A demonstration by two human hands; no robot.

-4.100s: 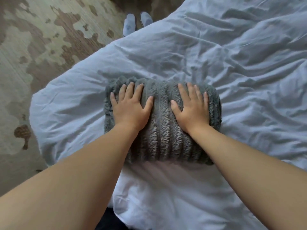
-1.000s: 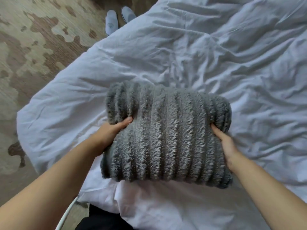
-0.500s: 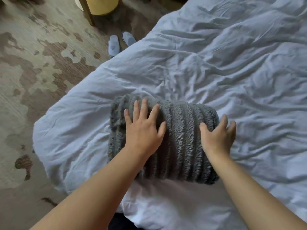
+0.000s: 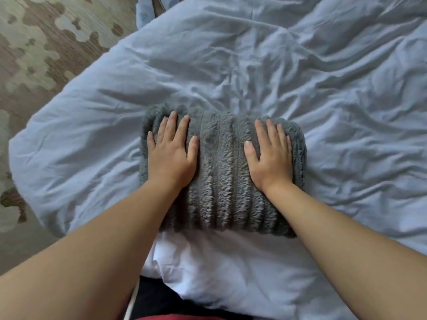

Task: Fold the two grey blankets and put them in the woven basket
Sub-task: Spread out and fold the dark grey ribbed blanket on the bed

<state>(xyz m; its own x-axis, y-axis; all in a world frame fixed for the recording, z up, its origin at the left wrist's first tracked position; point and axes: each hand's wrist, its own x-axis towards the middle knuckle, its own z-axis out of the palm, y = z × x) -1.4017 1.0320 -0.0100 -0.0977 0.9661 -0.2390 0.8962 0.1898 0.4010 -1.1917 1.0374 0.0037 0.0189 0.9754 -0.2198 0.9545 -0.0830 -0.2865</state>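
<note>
While both forearms reach in from the near edge, the left hand (image 4: pixel 172 155) and right hand (image 4: pixel 270 159) lie flat, fingers straight and spread, on the folded grey blanket (image 4: pixel 221 172). It rests under both palms on the rumpled white duvet (image 4: pixel 323 88), whose left side meets patterned carpet (image 4: pixel 34 42).

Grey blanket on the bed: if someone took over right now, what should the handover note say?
Left hand: fingers straight, pressing flat on the left part of the folded grey blanket.
Right hand: the same on its right part.
The blanket lies on the white duvet.
Done: this blanket is folded.
Left: put it in the woven basket, then the second blanket; neither is in view.
</note>
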